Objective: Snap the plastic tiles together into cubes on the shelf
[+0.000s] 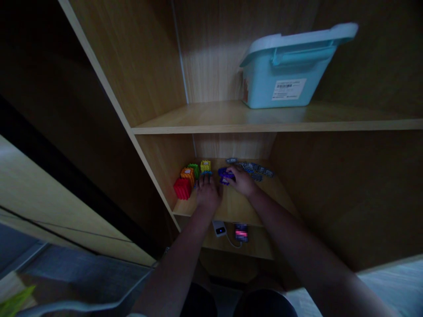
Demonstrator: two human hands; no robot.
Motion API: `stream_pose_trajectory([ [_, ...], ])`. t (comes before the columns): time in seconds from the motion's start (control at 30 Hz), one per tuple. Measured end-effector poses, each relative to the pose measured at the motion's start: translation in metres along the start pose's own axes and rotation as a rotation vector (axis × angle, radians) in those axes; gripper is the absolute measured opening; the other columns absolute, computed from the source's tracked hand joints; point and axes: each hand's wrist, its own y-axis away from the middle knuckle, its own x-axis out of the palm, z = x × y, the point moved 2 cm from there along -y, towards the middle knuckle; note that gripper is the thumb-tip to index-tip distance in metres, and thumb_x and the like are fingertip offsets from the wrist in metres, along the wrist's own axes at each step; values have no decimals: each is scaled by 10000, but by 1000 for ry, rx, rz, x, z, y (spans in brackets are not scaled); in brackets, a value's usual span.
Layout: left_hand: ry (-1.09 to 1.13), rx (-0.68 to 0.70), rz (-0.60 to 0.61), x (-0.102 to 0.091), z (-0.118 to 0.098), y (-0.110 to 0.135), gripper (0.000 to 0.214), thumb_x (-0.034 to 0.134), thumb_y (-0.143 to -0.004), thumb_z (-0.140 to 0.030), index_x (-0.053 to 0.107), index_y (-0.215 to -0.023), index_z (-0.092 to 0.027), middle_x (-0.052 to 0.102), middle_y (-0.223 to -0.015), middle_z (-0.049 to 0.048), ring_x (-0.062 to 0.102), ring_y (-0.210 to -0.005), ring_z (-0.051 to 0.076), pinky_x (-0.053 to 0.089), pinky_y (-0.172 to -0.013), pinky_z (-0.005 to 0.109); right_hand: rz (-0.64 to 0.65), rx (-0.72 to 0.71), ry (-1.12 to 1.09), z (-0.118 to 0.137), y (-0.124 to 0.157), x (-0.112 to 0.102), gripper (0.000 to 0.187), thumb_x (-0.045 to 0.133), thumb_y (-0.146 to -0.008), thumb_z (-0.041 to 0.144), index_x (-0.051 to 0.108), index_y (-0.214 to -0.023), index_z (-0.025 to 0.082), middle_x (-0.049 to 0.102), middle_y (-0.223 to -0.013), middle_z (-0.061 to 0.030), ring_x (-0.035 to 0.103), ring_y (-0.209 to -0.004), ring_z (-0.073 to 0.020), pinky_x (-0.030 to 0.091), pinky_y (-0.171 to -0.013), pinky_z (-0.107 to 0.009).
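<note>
My right hand [243, 181] is closed on purple plastic pieces [223, 172] at the middle of the lower shelf. One more purple piece [224, 181] lies just under its fingers. To the left, my left hand [208, 193] rests palm down with fingers spread over blue pieces [206, 173], mostly hidden by it. Beyond it stands a yellow stack [205, 165]. Along the left wall are a green stack [194, 168], an orange stack [187, 175] and a red stack [182, 188]. Several grey pieces [251, 167] lie scattered at the back right.
A light blue lidded bin [280, 83] stands on the upper shelf [211, 116], above my hands. Below them, a white power bank [219, 228] is joined by a cable to a lit phone [241, 233]. The cabinet's side walls enclose the shelf.
</note>
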Motion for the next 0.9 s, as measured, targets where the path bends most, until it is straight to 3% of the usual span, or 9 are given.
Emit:
stream_pose_trajectory([
  [0.13, 145, 185, 49, 4, -2, -11, 486, 595, -974, -292, 593, -1431, -126, 650, -1422, 203, 572, -1355, 350, 443, -1202, 528, -235, 126, -20, -18, 0, -15, 281, 576, -1032, 424, 619, -1228, 227, 683, -1191, -128, 657, -1123, -292, 540, -1024, -437],
  [0.3, 316, 375, 100, 14, -3, -20, 445, 603, -952, -209, 639, -1392, -151, 667, -1426, 163, 582, -1363, 303, 415, -1246, 507, -411, 225, 63, -39, 0, -21, 347, 471, -1039, 377, 605, -1286, 172, 651, -1254, -182, 603, -1222, -321, 503, -1110, -495],
  [0.47, 349, 464, 187, 38, -25, -36, 481, 575, -927, -112, 662, -1381, -243, 627, -1521, 104, 493, -1488, 297, 141, -1332, 666, -418, 266, 172, -43, -1, -19, 432, 431, -1058, 416, 605, -1334, 133, 619, -1382, -223, 548, -1339, -354, 441, -1180, -552],
  [0.57, 396, 558, 224, 48, -43, -49, 507, 542, -904, -68, 688, -1357, -244, 619, -1529, 106, 491, -1493, 262, 218, -1325, 628, -328, 203, 140, -38, -1, -19, 451, 376, -1087, 432, 624, -1349, 161, 616, -1438, -197, 546, -1381, -329, 420, -1217, -535],
  [0.63, 412, 578, 186, 46, -49, -56, 494, 536, -891, -63, 719, -1314, -242, 648, -1488, 105, 515, -1469, 241, 296, -1314, 565, -227, 135, 83, -33, -1, -18, 462, 320, -1107, 408, 634, -1367, 190, 640, -1430, -168, 566, -1382, -293, 423, -1230, -504],
  [0.73, 338, 373, -10, 31, -42, -61, 430, 531, -903, -92, 752, -1234, -256, 667, -1460, 89, 495, -1484, 257, 259, -1333, 578, -79, 64, 47, -26, 1, -13, 477, 335, -1111, 406, 597, -1462, 217, 621, -1494, -146, 544, -1434, -279, 413, -1242, -506],
  [0.8, 263, 158, -119, 22, -29, -62, 453, 530, -907, -109, 708, -1305, -232, 607, -1534, 118, 448, -1524, 289, 256, -1327, 607, 18, 35, 87, -21, 3, -9, 530, 485, -1071, 484, 548, -1534, 233, 536, -1597, -150, 481, -1497, -320, 384, -1251, -555],
  [0.9, 191, -91, -170, 23, -11, -64, 548, 539, -905, -140, 585, -1451, -138, 458, -1651, 205, 354, -1585, 353, 292, -1296, 635, 140, 0, 171, -13, 4, -1, 725, 732, -919, 603, 556, -1543, 278, 462, -1656, -161, 418, -1528, -414, 329, -1244, -648],
])
